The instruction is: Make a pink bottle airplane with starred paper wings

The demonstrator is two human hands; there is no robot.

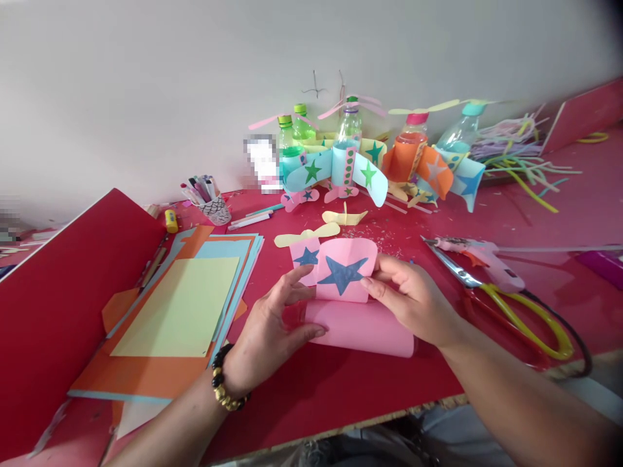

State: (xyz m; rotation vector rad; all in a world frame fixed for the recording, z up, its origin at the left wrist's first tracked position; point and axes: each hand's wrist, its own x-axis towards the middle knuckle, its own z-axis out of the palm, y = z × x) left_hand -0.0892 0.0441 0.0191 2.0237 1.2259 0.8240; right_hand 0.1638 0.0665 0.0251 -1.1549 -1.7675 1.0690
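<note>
A pink paper-covered roll lies sideways on the red tabletop in front of me. Along its far side stands a pink paper wing bearing a dark blue star. My right hand pinches this wing at its right edge, thumb in front and fingers behind. My left hand grips the roll's left end, with the thumb on its near side and the fingers over the far side. A second pink piece with a blue star shows just beyond my left fingers. Touching it is a pale yellow paper propeller.
Decorated bottle planes stand along the wall. Scissors and a pink glue gun lie right. Coloured paper sheets, a pen cup and a red upright panel are left. Pipe cleaners lie back right.
</note>
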